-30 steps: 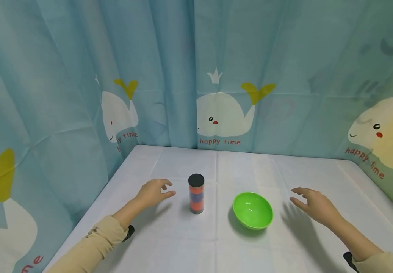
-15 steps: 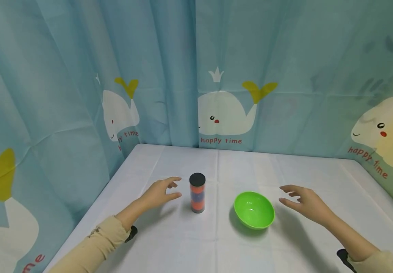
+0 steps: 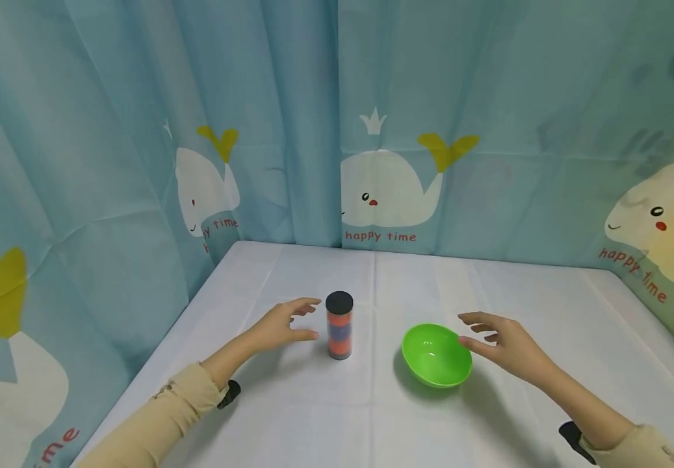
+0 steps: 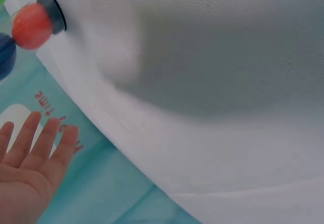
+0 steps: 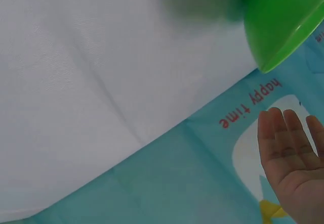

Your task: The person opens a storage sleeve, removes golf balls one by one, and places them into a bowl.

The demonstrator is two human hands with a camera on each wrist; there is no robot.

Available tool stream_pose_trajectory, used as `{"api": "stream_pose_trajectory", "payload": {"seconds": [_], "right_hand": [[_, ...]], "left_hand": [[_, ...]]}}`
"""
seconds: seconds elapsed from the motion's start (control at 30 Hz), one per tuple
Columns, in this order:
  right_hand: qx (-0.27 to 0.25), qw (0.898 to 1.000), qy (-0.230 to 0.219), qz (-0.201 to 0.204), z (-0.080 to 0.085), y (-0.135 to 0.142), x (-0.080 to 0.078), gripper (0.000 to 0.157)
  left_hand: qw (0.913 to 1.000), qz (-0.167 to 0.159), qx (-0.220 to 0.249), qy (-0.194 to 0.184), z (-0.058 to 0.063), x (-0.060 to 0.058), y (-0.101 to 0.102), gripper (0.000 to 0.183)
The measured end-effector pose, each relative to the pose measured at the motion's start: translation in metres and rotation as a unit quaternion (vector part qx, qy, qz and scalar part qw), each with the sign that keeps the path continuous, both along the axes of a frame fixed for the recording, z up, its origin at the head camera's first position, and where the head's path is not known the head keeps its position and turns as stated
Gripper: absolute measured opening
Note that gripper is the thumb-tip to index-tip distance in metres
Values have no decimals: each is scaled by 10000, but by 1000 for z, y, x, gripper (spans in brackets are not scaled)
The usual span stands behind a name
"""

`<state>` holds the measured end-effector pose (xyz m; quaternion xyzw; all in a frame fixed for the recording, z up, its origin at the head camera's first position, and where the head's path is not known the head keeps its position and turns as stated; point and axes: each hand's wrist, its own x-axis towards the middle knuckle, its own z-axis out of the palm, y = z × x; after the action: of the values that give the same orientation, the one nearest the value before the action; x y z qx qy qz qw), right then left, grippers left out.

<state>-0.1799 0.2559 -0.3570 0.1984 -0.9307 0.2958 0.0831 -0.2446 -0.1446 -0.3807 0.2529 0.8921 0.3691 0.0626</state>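
Observation:
A clear tube of balls (image 3: 339, 328) with a black lid stands upright on the table; the left wrist view shows an orange ball (image 4: 32, 27) and a dark blue one (image 4: 6, 56) inside. Just left of the tube is my left hand (image 3: 278, 326), fingers spread and thumb apart, holding nothing. A bright green bowl (image 3: 437, 357) sits right of the tube. My right hand (image 3: 509, 344) hovers at its right rim, the thumb tip overlapping the rim in the head view. In the right wrist view the palm (image 5: 298, 178) is bare and the fingers are fairly straight.
A white cloth (image 3: 290, 416) covers the table. Behind it and along both sides hang light blue curtains (image 3: 290, 117) printed with white whales (image 3: 392, 188) and red lettering.
My left hand has moved right, closer to the tube. My right hand has moved left from beside the bowl to its rim. The tube and bowl stay in place.

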Motion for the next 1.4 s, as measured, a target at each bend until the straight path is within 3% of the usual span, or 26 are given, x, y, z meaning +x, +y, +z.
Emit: {"api": "stream_pose_trajectory", "payload": {"seconds": [0.47, 0.87, 1.4], "right_hand": [[-523, 9974, 323, 365, 9, -33, 8, 38], [-593, 9969, 200, 487, 5, -46, 7, 37], [-645, 9964, 170, 519, 3, -52, 11, 36]], "left_hand": [[9939, -425, 821, -605, -2, -12, 8, 75], [9848, -736, 1116, -1107, -19, -15, 21, 72], [9769, -997, 1542, -1089, -29, -16, 31, 50]]}}
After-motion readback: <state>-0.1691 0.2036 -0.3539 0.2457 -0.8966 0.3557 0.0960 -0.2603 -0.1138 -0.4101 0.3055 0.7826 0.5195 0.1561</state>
